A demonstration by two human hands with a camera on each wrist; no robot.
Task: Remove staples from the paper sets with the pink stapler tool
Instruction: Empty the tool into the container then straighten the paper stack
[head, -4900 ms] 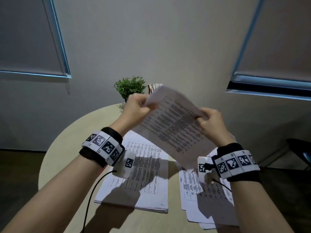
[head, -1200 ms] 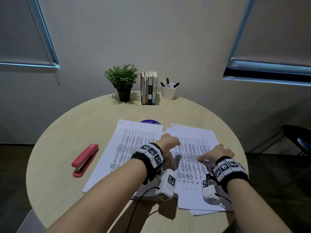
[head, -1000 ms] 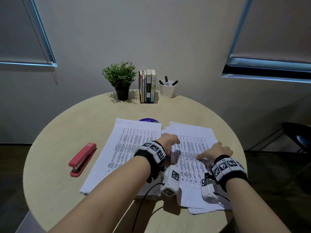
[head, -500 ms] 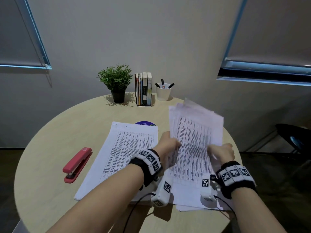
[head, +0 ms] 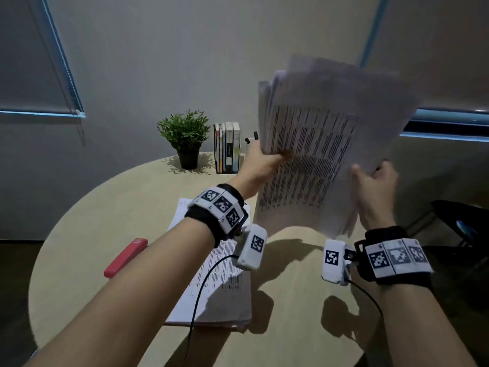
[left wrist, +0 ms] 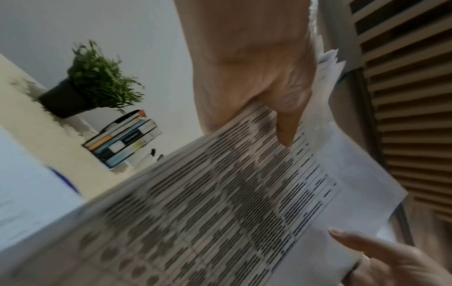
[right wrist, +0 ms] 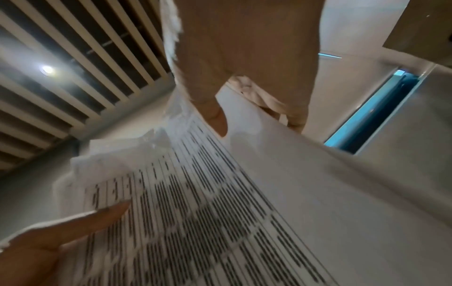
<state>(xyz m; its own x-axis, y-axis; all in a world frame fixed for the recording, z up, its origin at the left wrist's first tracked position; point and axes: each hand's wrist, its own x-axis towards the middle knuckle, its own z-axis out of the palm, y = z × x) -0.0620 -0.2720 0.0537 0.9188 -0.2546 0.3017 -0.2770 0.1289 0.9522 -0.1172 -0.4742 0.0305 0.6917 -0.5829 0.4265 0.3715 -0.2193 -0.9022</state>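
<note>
Both hands hold a loose stack of printed paper sheets (head: 317, 154) upright above the round table (head: 87, 234). My left hand (head: 262, 161) grips its left edge, thumb across the printed front (left wrist: 286, 133). My right hand (head: 370, 181) grips the right edge, thumb on the front (right wrist: 217, 120) and fingers behind. The sheets (left wrist: 220, 193) fan out at the top (right wrist: 122, 164). The pink stapler tool (head: 124, 258) lies on the table at the left, partly hidden by my left forearm. A second paper stack (head: 219, 292) lies flat under my left wrist.
A potted plant (head: 185, 139), a row of books (head: 227, 147) and a pen cup, mostly hidden behind the lifted sheets, stand at the table's far edge. A dark chair (head: 460, 234) sits to the right. A purple disc (left wrist: 66, 181) peeks from under the flat stack.
The right-hand stack lay flat under my hands a second ago; both hands have gripped it and raised it upright, high above the table. The stapler and the left stack have stayed put.
</note>
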